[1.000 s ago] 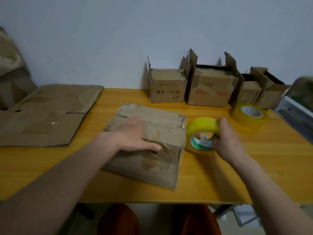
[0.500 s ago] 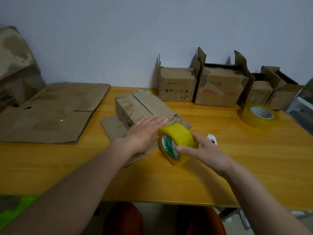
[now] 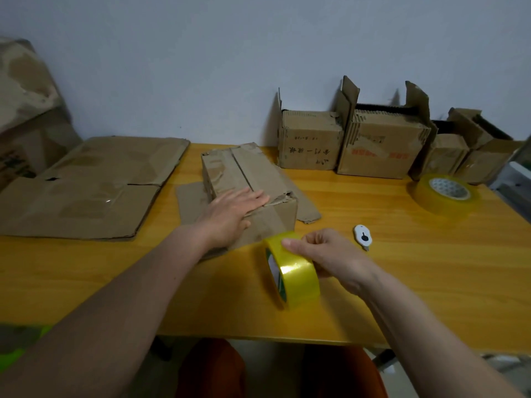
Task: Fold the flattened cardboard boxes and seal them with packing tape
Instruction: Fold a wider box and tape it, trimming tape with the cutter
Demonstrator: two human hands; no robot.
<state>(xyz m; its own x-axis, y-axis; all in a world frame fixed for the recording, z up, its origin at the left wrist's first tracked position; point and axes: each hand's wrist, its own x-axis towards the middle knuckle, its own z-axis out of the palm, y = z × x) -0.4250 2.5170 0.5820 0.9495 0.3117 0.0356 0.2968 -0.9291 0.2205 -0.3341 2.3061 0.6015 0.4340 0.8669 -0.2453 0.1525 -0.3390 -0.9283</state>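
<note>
L hand (image 3: 232,214) flat on box (image 3: 253,179), R hand (image 3: 324,254) grips tape (image 3: 293,271).

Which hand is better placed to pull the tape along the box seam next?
Probably the right hand: it already grips the tape roll just in front of the box. The left hand lies flat on the box top, pressing the flaps down.

Worn folded cardboard box (image 3: 247,179) on table – flaps closed, yellow tape roll (image 3: 293,271) upright nearby

arms: bare, no sleeves | wrists: no watch or bands | legs (image 3: 212,369): orange-red trousers
</note>
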